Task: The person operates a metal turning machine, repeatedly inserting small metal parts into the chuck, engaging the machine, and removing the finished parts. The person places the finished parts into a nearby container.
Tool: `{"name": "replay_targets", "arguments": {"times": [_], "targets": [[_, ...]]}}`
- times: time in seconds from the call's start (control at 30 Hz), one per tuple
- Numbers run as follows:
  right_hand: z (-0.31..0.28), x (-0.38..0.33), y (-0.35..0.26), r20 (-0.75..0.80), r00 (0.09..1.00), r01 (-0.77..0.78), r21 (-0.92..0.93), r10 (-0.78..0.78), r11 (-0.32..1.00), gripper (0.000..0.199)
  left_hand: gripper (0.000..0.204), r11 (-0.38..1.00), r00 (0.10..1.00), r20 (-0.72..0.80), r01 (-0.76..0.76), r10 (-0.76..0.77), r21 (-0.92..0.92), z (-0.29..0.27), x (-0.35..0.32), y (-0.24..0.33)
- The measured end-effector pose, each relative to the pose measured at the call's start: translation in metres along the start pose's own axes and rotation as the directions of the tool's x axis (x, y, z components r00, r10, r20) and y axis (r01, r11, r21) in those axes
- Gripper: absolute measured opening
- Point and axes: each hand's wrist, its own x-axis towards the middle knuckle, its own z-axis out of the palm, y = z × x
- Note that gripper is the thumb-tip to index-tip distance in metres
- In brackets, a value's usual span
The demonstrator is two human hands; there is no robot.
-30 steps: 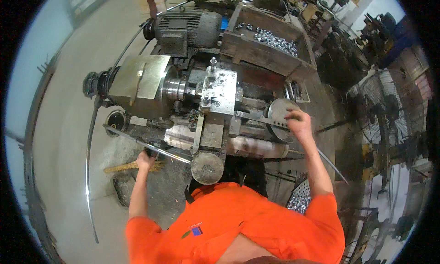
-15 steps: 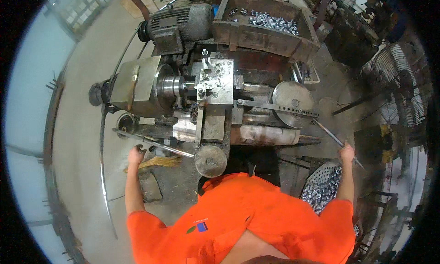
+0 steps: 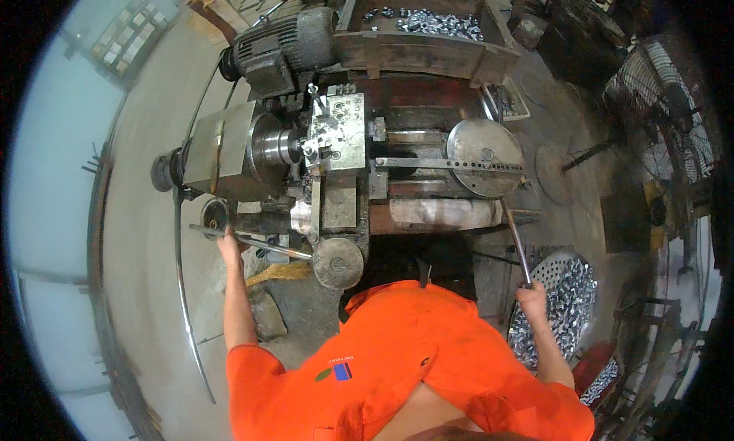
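In front of me stands a worn metal lathe, its round chuck (image 3: pixel 273 145) close to the left side of the tool block (image 3: pixel 342 131). My left hand (image 3: pixel 230 247) is at the outer part of a long steel lever (image 3: pixel 283 250), its fingers closed around the bar. This lever runs to a round metal disc (image 3: pixel 338 263) at the front of the slide. My right hand (image 3: pixel 533 297) grips the lower end of a steel rod handle (image 3: pixel 516 238). That rod slopes up toward a large round plate (image 3: pixel 483 156), crossed by a perforated flat bar (image 3: pixel 451 164).
Behind the lathe are an electric motor (image 3: pixel 284 47) and a wooden box (image 3: pixel 417 56) holding small metal parts. A perforated basket (image 3: pixel 547 271) of similar parts stands by my right arm. A straw broom (image 3: pixel 279 273) lies below the left lever. A fan (image 3: pixel 665 108) stands far right.
My right hand has swung the rod handle inward to the left. The tool block has moved nearer the chuck. My left hand has come up onto the left lever. The whole view has shifted slightly.
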Motion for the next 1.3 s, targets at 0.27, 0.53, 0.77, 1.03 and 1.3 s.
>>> {"name": "replay_targets", "arguments": {"times": [0.27,0.53,0.77,1.03,1.3], "targets": [[0.016,-0.038,-0.087,-0.044,0.991,-0.122,0.120,0.128,0.985,0.019,0.037,0.992,0.998,0.060,-0.028,0.021,0.127,0.001,0.000,0.005],[0.024,-0.040,-0.077,-0.070,0.983,0.170,0.014,-0.169,0.985,0.024,0.044,0.962,0.996,0.033,0.071,-0.082,0.264,-0.005,0.008,0.005],[-0.029,0.002,-0.066,-0.215,0.975,-0.018,-0.359,-0.064,0.933,0.057,0.046,0.934,0.988,0.092,0.083,-0.122,0.348,-0.011,0.009,0.014],[-0.110,0.172,-0.061,-0.357,0.904,-0.177,-0.811,-0.234,0.557,0.069,0.037,0.977,0.975,0.182,0.091,-0.127,0.195,-0.011,0.010,-0.006],[-0.004,0.103,-0.110,-0.413,0.692,0.294,-0.587,-0.592,0.754,0.079,0.048,0.994,0.990,0.118,0.074,-0.083,0.077,-0.055,0.010,-0.041]]}}
